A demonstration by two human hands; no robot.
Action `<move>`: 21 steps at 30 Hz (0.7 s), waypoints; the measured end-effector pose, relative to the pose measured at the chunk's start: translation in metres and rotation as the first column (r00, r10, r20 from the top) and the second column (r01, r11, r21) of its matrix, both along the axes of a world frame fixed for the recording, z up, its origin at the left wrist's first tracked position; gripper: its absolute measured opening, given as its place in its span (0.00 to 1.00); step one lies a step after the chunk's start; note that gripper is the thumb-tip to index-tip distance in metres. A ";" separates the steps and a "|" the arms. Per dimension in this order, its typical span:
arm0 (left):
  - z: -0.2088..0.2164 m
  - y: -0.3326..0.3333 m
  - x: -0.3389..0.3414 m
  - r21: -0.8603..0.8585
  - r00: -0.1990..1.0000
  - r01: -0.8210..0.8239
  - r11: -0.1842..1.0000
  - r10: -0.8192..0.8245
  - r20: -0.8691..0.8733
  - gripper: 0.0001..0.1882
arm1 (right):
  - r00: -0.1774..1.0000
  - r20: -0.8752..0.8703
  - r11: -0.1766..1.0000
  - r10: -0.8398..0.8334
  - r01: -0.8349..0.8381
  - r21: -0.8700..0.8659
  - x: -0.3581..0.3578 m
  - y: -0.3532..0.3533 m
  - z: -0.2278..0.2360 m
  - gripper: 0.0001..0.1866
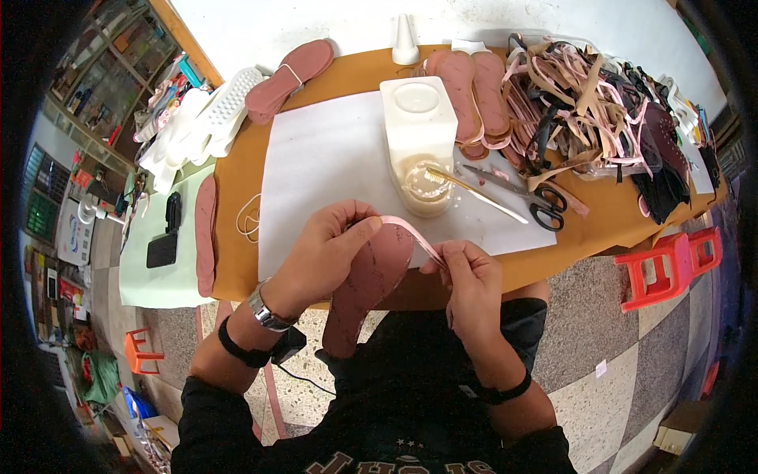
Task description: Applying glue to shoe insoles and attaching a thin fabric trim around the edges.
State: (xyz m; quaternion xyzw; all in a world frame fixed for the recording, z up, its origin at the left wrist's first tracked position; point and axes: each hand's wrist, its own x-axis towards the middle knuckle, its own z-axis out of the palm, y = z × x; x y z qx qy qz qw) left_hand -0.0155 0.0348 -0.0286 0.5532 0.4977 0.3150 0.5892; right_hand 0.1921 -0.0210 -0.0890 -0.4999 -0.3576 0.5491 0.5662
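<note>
My left hand (325, 246), closed, grips a dark pink insole (368, 278) near its rounded top end. The insole hangs tilted over my lap, its narrow end toward me. A light pink strip (410, 229) lies along the insole's top edge under my left thumb. From there it runs right to my right hand (472, 288), which pinches its other end between thumb and fingers. Just beyond, a white glue container (418, 122) stands with a brush (470, 188) across its round mouth. Black-handled scissors (545, 204) lie to its right.
White paper (320, 150) covers part of the brown tabletop (235, 178). Tied insoles (288, 79) lie at back left, more insoles (462, 87) at back right. A heap of straps (580, 103) fills the right side. White soles (213, 114) and a phone (163, 250) are left; red stools (659, 268) stand right.
</note>
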 end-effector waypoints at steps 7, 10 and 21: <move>-0.001 0.000 -0.004 0.035 0.999 0.018 0.999 -0.017 -0.034 0.10 | 0.969 -0.222 0.975 0.106 -0.144 -0.166 0.007 0.002 0.003 0.16; -0.001 -0.001 -0.006 0.027 0.999 0.019 0.999 -0.018 -0.029 0.10 | 0.967 -0.191 0.954 0.167 -0.207 -0.216 0.010 0.002 0.006 0.17; 0.007 -0.003 -0.006 0.036 1.000 0.008 0.999 -0.008 -0.018 0.10 | 0.900 -0.279 0.892 0.335 -0.398 -0.214 0.024 0.000 0.011 0.13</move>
